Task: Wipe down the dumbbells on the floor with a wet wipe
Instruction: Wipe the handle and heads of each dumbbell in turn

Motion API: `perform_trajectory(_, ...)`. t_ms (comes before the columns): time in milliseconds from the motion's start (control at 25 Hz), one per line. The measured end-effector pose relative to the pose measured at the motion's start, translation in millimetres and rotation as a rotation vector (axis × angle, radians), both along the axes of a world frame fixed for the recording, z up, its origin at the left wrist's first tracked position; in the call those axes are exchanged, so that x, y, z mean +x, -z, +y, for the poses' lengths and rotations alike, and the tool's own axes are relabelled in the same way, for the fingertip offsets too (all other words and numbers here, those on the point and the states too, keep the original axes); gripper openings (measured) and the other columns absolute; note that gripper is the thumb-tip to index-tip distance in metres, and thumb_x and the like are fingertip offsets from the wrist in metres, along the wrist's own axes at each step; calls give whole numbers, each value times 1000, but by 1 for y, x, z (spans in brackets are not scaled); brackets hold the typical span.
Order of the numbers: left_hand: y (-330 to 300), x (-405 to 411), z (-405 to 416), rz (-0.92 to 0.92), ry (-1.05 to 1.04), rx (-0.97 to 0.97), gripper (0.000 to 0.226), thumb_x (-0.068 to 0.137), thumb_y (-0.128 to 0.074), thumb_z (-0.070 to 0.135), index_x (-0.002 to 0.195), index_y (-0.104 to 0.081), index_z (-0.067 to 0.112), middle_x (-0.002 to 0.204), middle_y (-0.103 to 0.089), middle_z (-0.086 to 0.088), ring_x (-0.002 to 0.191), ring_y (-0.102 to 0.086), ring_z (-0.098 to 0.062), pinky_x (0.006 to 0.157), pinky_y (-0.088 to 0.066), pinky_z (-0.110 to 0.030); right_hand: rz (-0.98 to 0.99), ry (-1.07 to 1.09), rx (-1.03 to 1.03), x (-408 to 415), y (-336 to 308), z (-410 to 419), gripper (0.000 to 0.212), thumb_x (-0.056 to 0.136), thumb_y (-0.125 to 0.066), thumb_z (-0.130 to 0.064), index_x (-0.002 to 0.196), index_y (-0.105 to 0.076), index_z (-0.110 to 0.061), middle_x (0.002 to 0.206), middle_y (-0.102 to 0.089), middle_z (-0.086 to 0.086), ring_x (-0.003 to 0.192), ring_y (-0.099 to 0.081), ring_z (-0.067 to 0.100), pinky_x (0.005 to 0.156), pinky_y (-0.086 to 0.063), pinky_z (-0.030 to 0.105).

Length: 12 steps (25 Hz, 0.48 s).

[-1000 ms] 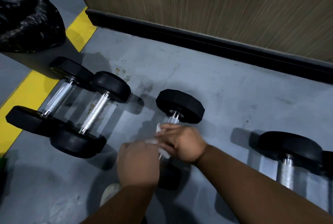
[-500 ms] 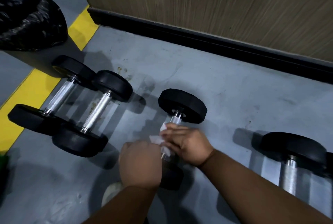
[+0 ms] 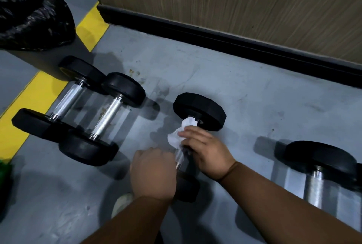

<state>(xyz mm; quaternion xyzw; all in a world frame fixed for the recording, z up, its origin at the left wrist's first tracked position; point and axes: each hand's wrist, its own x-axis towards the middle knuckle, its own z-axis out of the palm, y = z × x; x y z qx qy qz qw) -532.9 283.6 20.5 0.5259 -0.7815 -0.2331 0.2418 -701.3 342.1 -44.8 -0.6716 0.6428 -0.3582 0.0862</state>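
A black-headed dumbbell [image 3: 199,110] with a chrome handle lies on the grey floor in the middle. My right hand [image 3: 207,151] wraps a white wet wipe [image 3: 181,133] round the handle, just below the far head. My left hand [image 3: 153,173] is curled at the near end of the handle, by the near head [image 3: 187,188]; its fingers are hidden from me. Two more dumbbells [image 3: 101,120] lie side by side to the left. Another dumbbell [image 3: 319,162] lies at the right edge.
A black bin bag [image 3: 33,16] in a white-rimmed bin stands at the top left. A yellow floor stripe [image 3: 39,94] runs along the left. A wooden wall with a black skirting [image 3: 225,36] closes the far side. A green object [image 3: 4,171] sits at the left edge.
My right hand has slid the wipe up the handle toward the far head, so more white wipe shows. My left hand stayed at the near end.
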Motion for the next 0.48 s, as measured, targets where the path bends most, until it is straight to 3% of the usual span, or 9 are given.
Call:
perform_trajectory(160, -3, -1, 0, 15, -1, -3, 37, 81, -42, 34, 53, -19, 29, 51, -32, 10, 69, -45, -24, 59, -45, -43, -33, 37, 83, -5, 2, -1, 31, 99, -61, -15, 128, -68, -15, 144, -60, -5, 141, -47, 13, 106, -50, 35)
perform_trajectory(320, -2, -1, 1, 6, -8, 16, 36, 80, -42, 36, 52, -21, 26, 51, -34, 8, 70, -46, -26, 60, -46, -45, -49, 129, 95, -3, -7, -6, 24, 100, -58, -27, 118, -73, -21, 139, -63, -11, 142, -45, 8, 100, -54, 34)
perform_trajectory(480, 1, 1, -1, -30, -11, 29, 37, 80, -43, 38, 50, -26, 23, 51, -38, 5, 70, -47, -26, 60, -48, -47, 28, -107, 36, 9, -8, 14, 28, 104, -54, -36, 114, -76, -21, 129, -69, -11, 140, -49, 14, 103, -51, 28)
